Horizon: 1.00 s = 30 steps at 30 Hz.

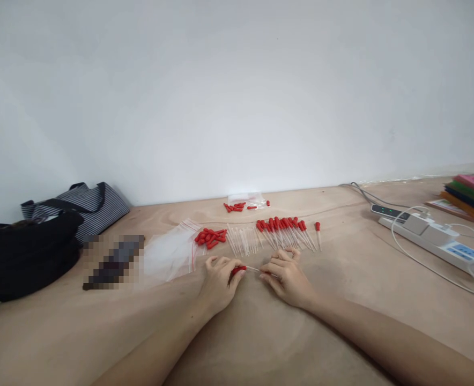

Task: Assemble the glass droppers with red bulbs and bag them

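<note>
My left hand [221, 279] pinches a red rubber bulb [238, 269] between thumb and fingers. A thin clear dropper tube [253, 269] runs from that bulb to my right hand [285, 276], whose fingers are closed round its other end. Just beyond my hands lies a row of loose clear tubes [243, 240]. To the left of them is a pile of red bulbs [210, 237]. On the right, several droppers with red bulbs [283, 225] lie side by side, and a single dropper [318, 236] lies a little apart from them.
Clear zip bags [168, 252] lie left of the bulb pile. More red bulbs [234, 207] and a small bag [245, 199] sit near the wall. A black bag [31, 257] and striped bag [108, 209] stand left; a power strip [434, 241] and coloured stack [470, 198] are right.
</note>
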Motion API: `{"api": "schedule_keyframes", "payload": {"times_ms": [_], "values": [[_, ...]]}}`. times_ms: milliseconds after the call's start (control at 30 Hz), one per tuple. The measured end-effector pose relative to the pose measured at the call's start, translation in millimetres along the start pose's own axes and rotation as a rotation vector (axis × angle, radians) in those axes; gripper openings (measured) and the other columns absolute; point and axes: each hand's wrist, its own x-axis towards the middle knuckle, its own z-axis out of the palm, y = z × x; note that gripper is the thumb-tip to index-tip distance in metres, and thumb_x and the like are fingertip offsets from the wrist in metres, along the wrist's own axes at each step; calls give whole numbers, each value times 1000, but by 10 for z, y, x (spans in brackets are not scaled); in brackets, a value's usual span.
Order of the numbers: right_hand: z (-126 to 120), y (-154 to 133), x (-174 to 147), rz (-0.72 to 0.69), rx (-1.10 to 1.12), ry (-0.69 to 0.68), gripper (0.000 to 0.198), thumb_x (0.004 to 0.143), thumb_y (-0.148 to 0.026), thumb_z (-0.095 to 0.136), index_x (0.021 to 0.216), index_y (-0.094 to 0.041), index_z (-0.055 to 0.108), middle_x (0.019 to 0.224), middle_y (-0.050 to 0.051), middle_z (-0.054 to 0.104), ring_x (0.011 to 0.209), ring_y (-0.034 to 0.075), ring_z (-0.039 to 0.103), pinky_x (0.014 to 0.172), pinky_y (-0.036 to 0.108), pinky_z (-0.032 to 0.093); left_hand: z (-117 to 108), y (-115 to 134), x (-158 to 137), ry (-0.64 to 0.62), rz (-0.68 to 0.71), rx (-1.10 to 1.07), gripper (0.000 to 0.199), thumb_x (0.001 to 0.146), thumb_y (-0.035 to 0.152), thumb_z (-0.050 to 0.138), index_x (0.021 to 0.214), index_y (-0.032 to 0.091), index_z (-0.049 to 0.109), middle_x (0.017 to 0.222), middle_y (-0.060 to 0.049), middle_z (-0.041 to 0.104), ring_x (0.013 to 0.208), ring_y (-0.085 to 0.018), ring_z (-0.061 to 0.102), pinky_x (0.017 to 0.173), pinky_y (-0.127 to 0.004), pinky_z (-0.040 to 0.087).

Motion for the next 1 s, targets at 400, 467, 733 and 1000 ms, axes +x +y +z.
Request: {"api": "schedule_keyframes", "payload": {"times_ms": [400, 467, 733, 1000], "values": [[-10, -8, 17, -142, 44, 40, 20, 83, -17, 44, 74, -21, 61, 63, -1, 58, 79, 15, 47, 84, 39, 18, -6, -31, -19, -37, 78, -25, 11, 83, 21, 47, 81, 23, 58, 75, 2, 65, 78, -17, 56, 92, -47, 18], [-16, -11, 18, -162, 17, 46, 20, 83, -16, 43, 74, -21, 61, 62, -1, 57, 79, 15, 47, 85, 39, 17, -16, -23, -23, -47, 101, -31, 11, 83, 21, 47, 82, 23, 58, 76, 2, 65, 79, -17, 56, 93, -47, 18], [11, -52, 21, -152, -29, 34, 17, 82, -16, 44, 74, -19, 59, 65, 0, 58, 78, 14, 46, 84, 38, 19, -37, 28, -32, -29, 146, -34, 9, 81, 21, 49, 79, 22, 57, 76, 2, 66, 80, -17, 57, 94, -47, 18], [68, -84, 52, -140, -43, 11, 18, 82, -15, 43, 70, -18, 56, 62, -1, 57, 72, 13, 45, 82, 36, 19, -26, 38, -45, 3, 166, -32, 8, 79, 23, 51, 75, 22, 58, 70, 2, 65, 77, -16, 57, 95, -48, 17]]}}
